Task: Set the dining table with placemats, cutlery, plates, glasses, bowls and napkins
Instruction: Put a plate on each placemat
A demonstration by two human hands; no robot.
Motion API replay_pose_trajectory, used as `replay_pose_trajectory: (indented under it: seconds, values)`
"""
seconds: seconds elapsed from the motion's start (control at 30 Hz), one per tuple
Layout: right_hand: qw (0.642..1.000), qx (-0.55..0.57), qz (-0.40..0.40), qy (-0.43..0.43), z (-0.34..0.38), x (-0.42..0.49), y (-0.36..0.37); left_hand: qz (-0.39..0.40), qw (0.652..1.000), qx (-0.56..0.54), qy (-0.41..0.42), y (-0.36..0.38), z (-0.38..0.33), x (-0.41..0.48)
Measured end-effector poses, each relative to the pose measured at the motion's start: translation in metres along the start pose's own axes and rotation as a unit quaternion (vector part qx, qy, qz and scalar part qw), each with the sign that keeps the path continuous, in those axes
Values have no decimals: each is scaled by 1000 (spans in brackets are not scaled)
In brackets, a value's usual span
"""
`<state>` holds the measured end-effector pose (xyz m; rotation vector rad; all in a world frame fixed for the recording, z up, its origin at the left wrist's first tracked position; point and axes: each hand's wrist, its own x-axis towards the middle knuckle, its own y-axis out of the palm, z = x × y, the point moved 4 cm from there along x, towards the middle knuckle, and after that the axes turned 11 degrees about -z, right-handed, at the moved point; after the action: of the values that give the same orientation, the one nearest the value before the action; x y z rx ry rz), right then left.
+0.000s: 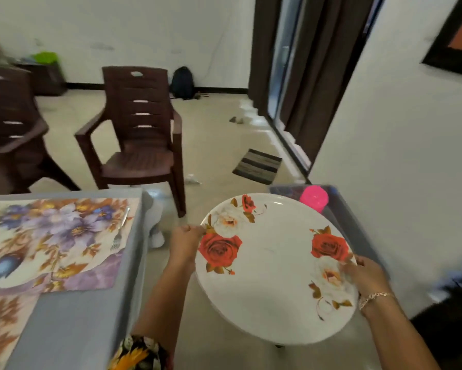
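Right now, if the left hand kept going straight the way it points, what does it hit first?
Likely nothing close: the left hand, gripping the plate rim, points ahead over open floor; the brown chair is the first thing beyond. Depth unclear.

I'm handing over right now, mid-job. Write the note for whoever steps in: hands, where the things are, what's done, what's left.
Left hand: gripping the left rim of the floral plate.
Right hand: gripping its right rim. The plate is carried in the air, beside the table, not yet over it.
Done: placemat laid on the table, fork lying on its right edge; a second placemat nearer you.
Pink cup sits in the grey bin behind the plate.
Left: set this plate on a placemat; no glasses, bowls or napkins visible on the table.
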<state>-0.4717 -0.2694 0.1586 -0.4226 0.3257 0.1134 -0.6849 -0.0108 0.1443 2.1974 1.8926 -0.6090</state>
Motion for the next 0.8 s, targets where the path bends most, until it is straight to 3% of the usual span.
replay_pose_trajectory:
  seconds: [0.27, 0.6, 0.8]
  values:
    - [988, -46, 120, -85, 84, 54, 130, -122, 992, -23, -9, -20, -31, 75]
    - [959, -100, 241, -109, 204, 105, 376, -203, 979, -1, -25, -65, -118, 254]
    - [931, -123, 316, -136, 260, 103, 503, -285, 956, -55, -38, -100, -138, 326]
